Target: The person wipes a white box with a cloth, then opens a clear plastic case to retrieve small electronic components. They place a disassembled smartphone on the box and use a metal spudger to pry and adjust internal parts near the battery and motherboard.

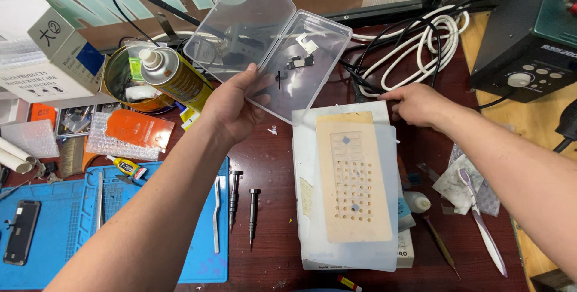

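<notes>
- Clear plastic box (282, 57), upper centre of the frame: my left hand (231, 108) grips it at its lower left edge, thumb on top, and holds it tilted above the dark red table (270, 165).
- The box's lid stands open toward the upper left. Inside I see a few small dark parts (294, 62) and a pale flat piece (308, 44); what they are is too small to tell.
- My right hand (415, 104), right of centre, rests palm down at the top right corner of the white slab (303, 165), fingers pointing left. I cannot tell whether it pinches anything; nothing shows in it.
- On the slab lies a tan perforated mat (354, 178), bare except for a few small specks.
- Judgement: box opened and in hand is done; the small parts remain inside it, none moved out that I can see.
- Lower centre, untouched: two screwdrivers (243, 208) and tweezers (216, 214) by the blue mat (66, 220).
</notes>
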